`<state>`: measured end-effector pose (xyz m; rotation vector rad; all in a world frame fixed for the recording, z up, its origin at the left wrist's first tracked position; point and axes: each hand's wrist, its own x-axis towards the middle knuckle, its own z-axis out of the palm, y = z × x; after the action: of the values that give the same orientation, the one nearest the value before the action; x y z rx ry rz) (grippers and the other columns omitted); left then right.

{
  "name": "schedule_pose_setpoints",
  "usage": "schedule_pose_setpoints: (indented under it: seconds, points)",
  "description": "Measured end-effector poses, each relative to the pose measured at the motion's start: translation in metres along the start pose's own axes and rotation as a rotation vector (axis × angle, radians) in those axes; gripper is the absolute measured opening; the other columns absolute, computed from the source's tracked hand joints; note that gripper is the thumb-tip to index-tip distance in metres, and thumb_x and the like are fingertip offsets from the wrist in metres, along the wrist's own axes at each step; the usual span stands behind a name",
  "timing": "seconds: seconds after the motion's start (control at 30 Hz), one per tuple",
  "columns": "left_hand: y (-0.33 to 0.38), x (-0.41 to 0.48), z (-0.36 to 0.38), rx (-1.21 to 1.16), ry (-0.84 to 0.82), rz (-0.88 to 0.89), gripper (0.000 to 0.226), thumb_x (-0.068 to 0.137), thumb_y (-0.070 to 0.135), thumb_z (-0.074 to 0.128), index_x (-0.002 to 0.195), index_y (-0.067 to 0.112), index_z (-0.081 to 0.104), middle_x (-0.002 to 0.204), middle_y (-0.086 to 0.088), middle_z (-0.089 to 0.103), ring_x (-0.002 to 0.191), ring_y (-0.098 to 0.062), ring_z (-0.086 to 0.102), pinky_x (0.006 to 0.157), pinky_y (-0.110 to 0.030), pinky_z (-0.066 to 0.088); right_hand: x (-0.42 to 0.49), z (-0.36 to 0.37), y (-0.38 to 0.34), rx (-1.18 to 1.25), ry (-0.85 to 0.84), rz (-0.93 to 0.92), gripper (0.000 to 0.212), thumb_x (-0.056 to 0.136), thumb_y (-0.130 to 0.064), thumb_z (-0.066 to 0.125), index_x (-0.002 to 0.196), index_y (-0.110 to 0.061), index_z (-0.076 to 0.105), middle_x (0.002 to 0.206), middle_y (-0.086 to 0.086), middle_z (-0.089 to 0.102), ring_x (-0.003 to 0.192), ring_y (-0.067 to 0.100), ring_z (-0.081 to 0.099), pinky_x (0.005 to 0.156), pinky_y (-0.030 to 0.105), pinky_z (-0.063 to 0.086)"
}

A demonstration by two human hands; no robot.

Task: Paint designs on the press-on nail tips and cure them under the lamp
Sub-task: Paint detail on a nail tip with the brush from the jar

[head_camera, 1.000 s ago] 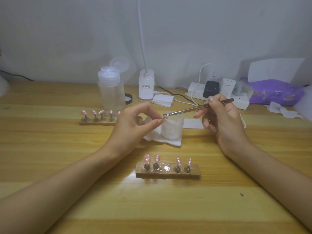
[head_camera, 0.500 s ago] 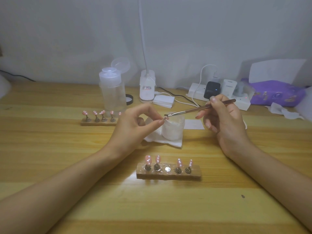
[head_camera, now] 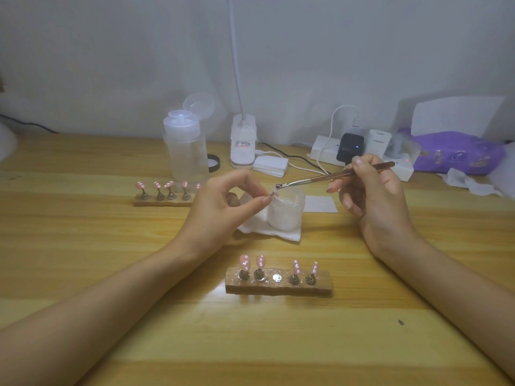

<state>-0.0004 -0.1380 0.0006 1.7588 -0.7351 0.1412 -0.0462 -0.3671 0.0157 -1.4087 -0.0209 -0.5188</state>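
Left hand [head_camera: 220, 207] pinched nail tip [head_camera: 272, 194] mid-frame, steadying it for painting; right hand [head_camera: 370, 196] gripped tool [head_camera: 331, 176] pen-style, tip just above nail.

Count: 2 wooden stands, near stand [head_camera: 278, 286] bearing 4 pink tips [head_camera: 245, 261], far stand [head_camera: 160, 203] 5 (last half hidden); 1 jar [head_camera: 285, 215], 1 bottle [head_camera: 186, 151].

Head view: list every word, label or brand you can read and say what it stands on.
"PISEN": on the white charger in the power strip.
Sticker on the lamp base: too small to read.
Print on the purple pack: too blurred to read.
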Motion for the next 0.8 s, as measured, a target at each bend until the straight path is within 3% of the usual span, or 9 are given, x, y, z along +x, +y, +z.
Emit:
schedule_pose_setpoints:
  seconds: [0.13, 0.33, 0.6, 0.8]
  points:
    - [0.0002, -0.0003, 0.0009, -0.001, 0.002, -0.011, 0.01, 0.088, 0.016, 0.074, 0.081, 0.014, 0.068, 0.062, 0.023, 0.061, 0.042, -0.003, 0.03, 0.044, -0.01, 0.027, -0.0007, 0.0017, 0.0009, -0.036, -0.017, 0.01, 0.023, 0.105, -0.02, 0.045, 0.081, -0.018, 0.045, 0.065, 0.006, 0.071, 0.039, 0.01, 0.045, 0.036, 0.015, 0.029]
    - [0.0011, 0.0005, 0.0014, 0.005, 0.027, -0.042, 0.011, 0.085, 0.018, 0.077, 0.077, 0.019, 0.07, 0.087, 0.004, 0.073, 0.046, 0.001, 0.042, 0.048, -0.008, 0.033, -0.0011, 0.0005, -0.0013, 0.003, -0.019, -0.013, 0.024, 0.105, -0.021, 0.044, 0.082, -0.018, 0.044, 0.064, 0.005, 0.071, 0.038, 0.009, 0.044, 0.037, 0.015, 0.03]
    - [0.0051, 0.0001, 0.0024, 0.016, 0.043, -0.076, 0.011, 0.083, 0.018, 0.08, 0.076, 0.018, 0.071, 0.087, 0.003, 0.074, 0.054, 0.01, 0.053, 0.055, -0.007, 0.039, -0.0006, 0.0003, -0.0013, 0.007, -0.002, -0.002, 0.024, 0.105, -0.021, 0.045, 0.081, -0.018, 0.045, 0.065, 0.005, 0.071, 0.039, 0.009, 0.045, 0.037, 0.014, 0.03]
    - [0.0068, -0.0004, 0.0026, 0.005, 0.04, -0.088, 0.013, 0.083, 0.018, 0.08, 0.075, 0.019, 0.07, 0.089, 0.003, 0.075, 0.052, 0.01, 0.052, 0.051, -0.006, 0.037, -0.0005, 0.0002, 0.0008, -0.057, 0.023, 0.029, 0.023, 0.105, -0.02, 0.045, 0.082, -0.018, 0.045, 0.063, 0.005, 0.071, 0.039, 0.009, 0.044, 0.036, 0.014, 0.029]
